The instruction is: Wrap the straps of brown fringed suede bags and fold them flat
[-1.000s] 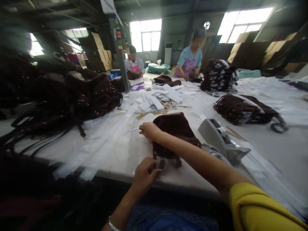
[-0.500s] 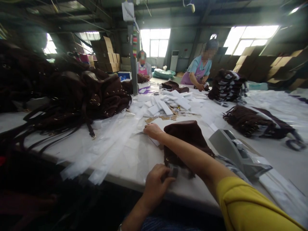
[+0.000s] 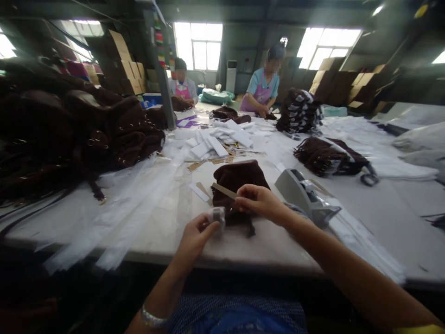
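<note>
A dark brown bag (image 3: 236, 178) lies on the white table (image 3: 264, 241) in front of me. My right hand (image 3: 259, 202) pinches a thin tan card strip (image 3: 224, 190) over the bag's near edge. My left hand (image 3: 194, 234) is closed on a small greyish wrapped piece (image 3: 218, 215) at the bag's lower left corner. The two hands are close together, just short of the table's front edge.
A grey tape dispenser (image 3: 304, 195) stands right of the bag. A big heap of brown bags with straps (image 3: 79, 134) fills the left. Clear plastic sleeves (image 3: 139, 204), white folded pieces (image 3: 215, 144), another bag pile (image 3: 327, 155). Two people (image 3: 262, 88) work at the far end.
My right hand drew back from the far left of the bag to its near edge and now holds a tan strip. My left hand lifted the small wrapped piece.
</note>
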A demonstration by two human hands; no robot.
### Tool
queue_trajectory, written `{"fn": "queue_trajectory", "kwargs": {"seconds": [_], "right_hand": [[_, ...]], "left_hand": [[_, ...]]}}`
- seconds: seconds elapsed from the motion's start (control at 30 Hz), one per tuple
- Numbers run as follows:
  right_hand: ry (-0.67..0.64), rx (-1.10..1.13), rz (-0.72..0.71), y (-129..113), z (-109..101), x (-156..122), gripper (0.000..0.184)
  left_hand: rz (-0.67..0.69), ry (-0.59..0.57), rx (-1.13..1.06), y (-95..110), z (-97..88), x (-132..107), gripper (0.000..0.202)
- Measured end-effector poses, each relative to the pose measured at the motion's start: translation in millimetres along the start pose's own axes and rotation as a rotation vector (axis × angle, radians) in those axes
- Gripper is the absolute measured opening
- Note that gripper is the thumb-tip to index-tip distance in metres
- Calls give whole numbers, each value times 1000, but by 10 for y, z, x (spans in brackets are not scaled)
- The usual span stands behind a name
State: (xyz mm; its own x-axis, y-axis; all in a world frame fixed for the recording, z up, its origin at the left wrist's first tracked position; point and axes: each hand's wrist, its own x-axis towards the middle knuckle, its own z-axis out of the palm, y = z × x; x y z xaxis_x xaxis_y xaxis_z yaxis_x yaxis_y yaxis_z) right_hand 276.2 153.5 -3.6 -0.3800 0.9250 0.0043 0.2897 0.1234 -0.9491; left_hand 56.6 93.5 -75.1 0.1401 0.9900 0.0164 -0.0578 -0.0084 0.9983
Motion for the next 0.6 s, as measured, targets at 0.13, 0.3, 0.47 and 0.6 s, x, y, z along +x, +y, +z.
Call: {"fn": "queue_trajectory", "kwargs": {"seconds": [0.13,0.3,0.47,0.6], "right_hand": [[82,-132,-36,205,-148,-404,26],[93,-286,-87,331,-125,-617,22],[114,-357,-196,336,-38,-588,16],[106,-339,-240,357,23,-521,17]], "left_hand": [[-17,15,14,10,-13,51,34],[-53,74,28,23,3,47,32],[-37,105,104,46,24,16,31],[-23,133,170,72,57,-8,34]]}}
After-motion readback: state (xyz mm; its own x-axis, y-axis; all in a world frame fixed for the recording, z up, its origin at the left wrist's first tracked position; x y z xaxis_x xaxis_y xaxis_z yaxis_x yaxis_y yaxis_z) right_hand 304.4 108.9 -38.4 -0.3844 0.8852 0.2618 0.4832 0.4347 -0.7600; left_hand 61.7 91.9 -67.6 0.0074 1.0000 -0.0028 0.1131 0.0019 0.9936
